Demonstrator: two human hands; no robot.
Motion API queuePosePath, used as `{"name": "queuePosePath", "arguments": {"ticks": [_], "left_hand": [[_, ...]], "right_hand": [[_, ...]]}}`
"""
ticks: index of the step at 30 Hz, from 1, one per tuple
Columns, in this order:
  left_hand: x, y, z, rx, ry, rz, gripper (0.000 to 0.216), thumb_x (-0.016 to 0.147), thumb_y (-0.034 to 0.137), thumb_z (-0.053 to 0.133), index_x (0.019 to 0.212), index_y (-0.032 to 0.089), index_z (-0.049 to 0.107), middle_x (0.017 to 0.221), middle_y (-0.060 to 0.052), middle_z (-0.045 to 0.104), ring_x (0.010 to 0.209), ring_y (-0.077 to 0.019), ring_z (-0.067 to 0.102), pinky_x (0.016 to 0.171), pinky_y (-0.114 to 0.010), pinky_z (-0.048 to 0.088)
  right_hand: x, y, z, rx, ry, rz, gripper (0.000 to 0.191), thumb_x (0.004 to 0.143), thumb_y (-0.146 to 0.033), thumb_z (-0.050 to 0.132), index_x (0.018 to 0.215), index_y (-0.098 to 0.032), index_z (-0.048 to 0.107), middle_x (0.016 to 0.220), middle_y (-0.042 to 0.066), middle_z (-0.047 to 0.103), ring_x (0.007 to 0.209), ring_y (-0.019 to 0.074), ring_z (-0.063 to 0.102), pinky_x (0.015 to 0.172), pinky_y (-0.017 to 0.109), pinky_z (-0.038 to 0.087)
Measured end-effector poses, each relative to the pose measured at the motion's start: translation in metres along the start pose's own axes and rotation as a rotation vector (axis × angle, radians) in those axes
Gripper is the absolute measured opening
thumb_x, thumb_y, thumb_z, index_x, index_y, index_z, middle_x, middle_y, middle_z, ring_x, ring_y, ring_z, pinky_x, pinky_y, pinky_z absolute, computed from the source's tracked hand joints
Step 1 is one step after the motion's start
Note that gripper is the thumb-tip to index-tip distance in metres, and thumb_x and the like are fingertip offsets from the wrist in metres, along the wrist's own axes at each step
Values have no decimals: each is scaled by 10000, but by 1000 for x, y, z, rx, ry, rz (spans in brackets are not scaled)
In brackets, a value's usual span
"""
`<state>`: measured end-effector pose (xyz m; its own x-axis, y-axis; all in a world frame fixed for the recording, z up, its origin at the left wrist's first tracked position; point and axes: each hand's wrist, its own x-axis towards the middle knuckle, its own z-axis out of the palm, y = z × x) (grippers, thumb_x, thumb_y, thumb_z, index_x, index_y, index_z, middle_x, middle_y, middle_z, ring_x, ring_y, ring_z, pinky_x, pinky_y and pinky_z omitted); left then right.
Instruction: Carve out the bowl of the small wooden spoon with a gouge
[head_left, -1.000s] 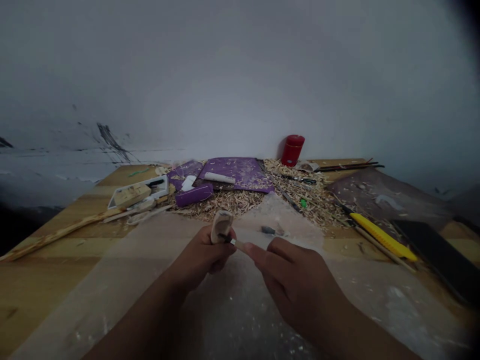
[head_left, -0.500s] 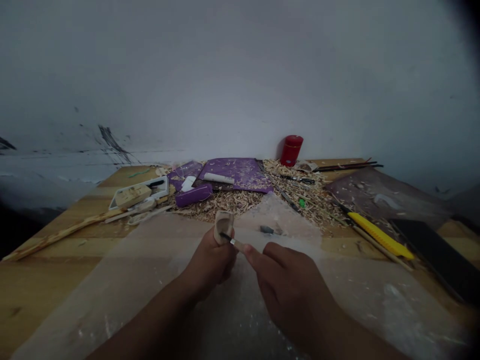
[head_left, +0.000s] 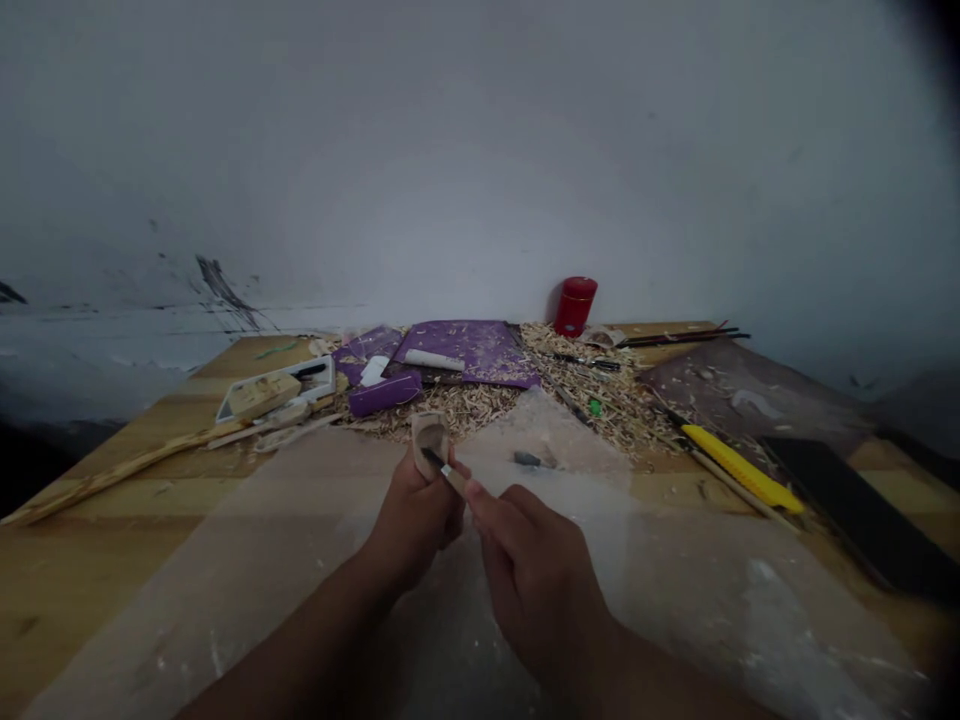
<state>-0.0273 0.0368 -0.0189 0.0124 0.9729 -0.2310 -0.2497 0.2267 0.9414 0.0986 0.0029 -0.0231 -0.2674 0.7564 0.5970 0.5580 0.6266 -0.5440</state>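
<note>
My left hand [head_left: 416, 515] is closed round a small pale piece of carved wood [head_left: 429, 438], held upright above a clear plastic sheet [head_left: 225, 560] on the wooden table. My right hand [head_left: 529, 565] is closed on a small carving tool [head_left: 442, 468] with a light wooden handle. The tool's dark blade rests against the hollowed face of the wood piece. The two hands nearly touch at the centre of the view.
Wood shavings [head_left: 480, 400] are heaped at the back, with purple sheets [head_left: 472, 350] and a purple case [head_left: 384, 393]. A red jar [head_left: 575, 305] stands by the wall. A yellow-handled tool [head_left: 739, 478] and a dark slab [head_left: 862, 515] lie right; wood blocks in a white tray [head_left: 262, 390] lie left.
Both hands have shifted slightly left and closer together, and the wood piece has turned a little in my left hand. The blade stays against the wood.
</note>
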Motion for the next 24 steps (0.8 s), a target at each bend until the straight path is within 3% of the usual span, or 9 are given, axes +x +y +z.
{"name": "queuePosePath", "arguments": {"ticks": [5, 8, 14, 20, 24], "left_hand": [[-3, 0, 5, -95, -63, -38, 201, 696, 256, 567, 720, 222, 370, 390, 112, 337, 313, -42, 268, 310, -143, 204], [-4, 0, 3, -145, -117, -55, 167, 693, 210, 553, 724, 212, 389, 352, 118, 313, 307, -39, 238, 321, -150, 214], [-1, 4, -10, -92, -236, 17, 180, 605, 55, 456, 721, 191, 441, 323, 96, 386, 280, -53, 292, 325, -167, 248], [-1, 2, -16, 38, -321, -36, 155, 659, 103, 493, 758, 205, 434, 380, 107, 382, 289, -43, 283, 300, -153, 235], [-6, 0, -8, 50, -193, -8, 181, 652, 154, 531, 737, 219, 384, 405, 116, 386, 278, -41, 283, 282, -153, 236]], "right_hand": [[11, 0, 0, 396, 16, 287, 259, 810, -141, 449, 1013, -200, 599, 893, 22, 641, 805, 141, 583, 726, 265, 450], [14, 1, -7, 483, -17, 368, 239, 806, -145, 467, 989, -203, 610, 871, 9, 651, 775, 129, 592, 695, 243, 457], [12, 7, -31, 96, -181, 49, 315, 823, -136, 430, 1078, -234, 589, 671, -6, 501, 602, 123, 496, 542, 237, 376], [16, 7, -48, -27, -338, -30, 314, 826, -134, 419, 1084, -227, 572, 683, -1, 482, 574, 119, 460, 527, 232, 333], [13, 5, -47, -8, -281, -62, 251, 822, -119, 418, 978, -189, 601, 655, 1, 476, 562, 118, 445, 512, 233, 311]]}}
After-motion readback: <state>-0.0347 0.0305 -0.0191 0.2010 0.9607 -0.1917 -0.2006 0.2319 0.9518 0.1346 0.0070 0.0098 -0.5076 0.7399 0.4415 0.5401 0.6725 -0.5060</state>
